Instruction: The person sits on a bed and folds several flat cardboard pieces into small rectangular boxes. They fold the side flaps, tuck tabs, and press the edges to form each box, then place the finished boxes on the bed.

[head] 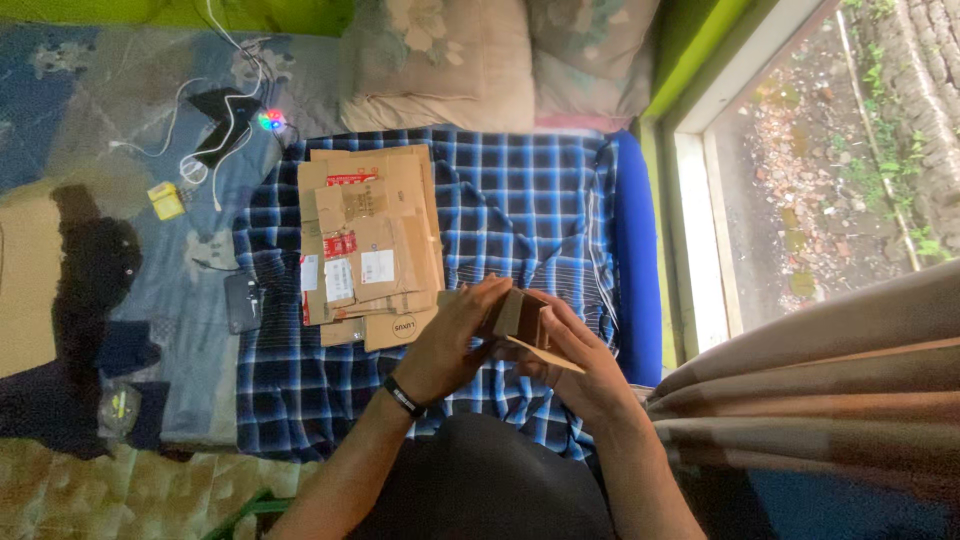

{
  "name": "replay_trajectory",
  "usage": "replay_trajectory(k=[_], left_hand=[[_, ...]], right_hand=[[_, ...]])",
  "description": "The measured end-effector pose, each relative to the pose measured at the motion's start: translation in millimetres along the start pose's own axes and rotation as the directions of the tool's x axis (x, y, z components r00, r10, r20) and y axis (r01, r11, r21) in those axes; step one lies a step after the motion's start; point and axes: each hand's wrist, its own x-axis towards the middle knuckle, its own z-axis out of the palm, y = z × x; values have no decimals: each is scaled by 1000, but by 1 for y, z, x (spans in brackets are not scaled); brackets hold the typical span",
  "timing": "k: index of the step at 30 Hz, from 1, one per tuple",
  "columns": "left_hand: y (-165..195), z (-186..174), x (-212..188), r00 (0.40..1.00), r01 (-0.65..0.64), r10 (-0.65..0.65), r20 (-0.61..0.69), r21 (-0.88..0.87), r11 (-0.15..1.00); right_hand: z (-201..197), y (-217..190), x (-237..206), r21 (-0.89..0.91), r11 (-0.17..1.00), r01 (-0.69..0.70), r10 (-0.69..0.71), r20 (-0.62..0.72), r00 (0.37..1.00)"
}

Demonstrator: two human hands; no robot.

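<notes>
We hold small cardboard box (pixel 522 320): left hand (pixel 450 340) and right hand (pixel 580 365) both clamped on it. Likely light, stiff, creasable; grip edges. Flat cardboard stack (pixel 370 240) at 10 o'clock.

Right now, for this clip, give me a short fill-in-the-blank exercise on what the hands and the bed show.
1. Both hands, left hand and right hand, hold a small ____ box.
2. The stack of flattened cartons lies on a blue ____ cloth.
3. The dark band sits on the ____ wrist.

Missing words: cardboard; checked; left
</notes>
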Motion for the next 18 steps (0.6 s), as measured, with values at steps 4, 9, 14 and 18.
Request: replay_trajectory(k=[4, 9, 14, 18], left_hand=[[-4, -1, 0, 998, -50, 50, -29, 4, 999], [3, -5, 4, 994, -103, 103, -29, -17, 994], [19, -19, 7, 984, -171, 165, -60, -114, 979], [28, -26, 9, 998, -42, 37, -42, -129, 991]], right_hand=[[13, -10, -4, -62, 998, 20, -18, 26, 999], [24, -19, -6, -193, 979, -64, 26, -191, 981], [14, -19, -14, -289, 957, 3, -52, -161, 986], [0, -13, -16, -386, 877, 288, -347, -94, 933]])
